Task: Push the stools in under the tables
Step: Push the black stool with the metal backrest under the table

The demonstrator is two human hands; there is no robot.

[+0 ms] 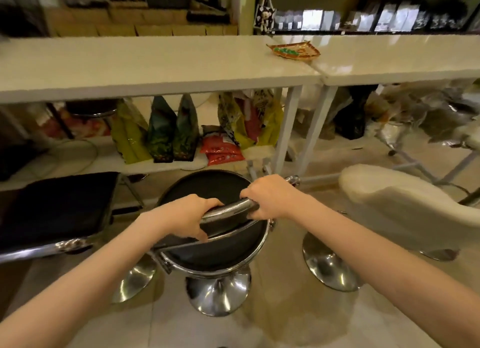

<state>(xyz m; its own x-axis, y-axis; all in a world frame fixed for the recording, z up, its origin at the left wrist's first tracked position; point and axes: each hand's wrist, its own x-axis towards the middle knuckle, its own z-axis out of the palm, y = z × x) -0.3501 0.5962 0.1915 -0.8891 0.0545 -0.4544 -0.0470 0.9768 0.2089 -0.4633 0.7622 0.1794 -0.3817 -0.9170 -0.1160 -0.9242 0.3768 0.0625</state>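
Observation:
A round black stool point(207, 189) with a chrome rim and chrome pedestal base point(218, 293) stands on the floor in front of the long white table point(145, 69). My left hand point(187, 217) grips the chrome bar of its low backrest point(228, 208) at the left end. My right hand point(270, 197) grips the same bar at the right end. The stool's seat is outside the table's front edge. A square black stool point(57, 207) stands to the left. To the right stands a white fluffy stool point(405, 207).
A second white table point(400, 67) adjoins on the right, with white legs point(288, 132) at the joint. Colourful bags point(161, 132) and red packets point(220, 150) lie on a low shelf under the left table. A patterned dish point(293, 51) rests on top. Another stool point(91, 108) sits tucked under at the far left.

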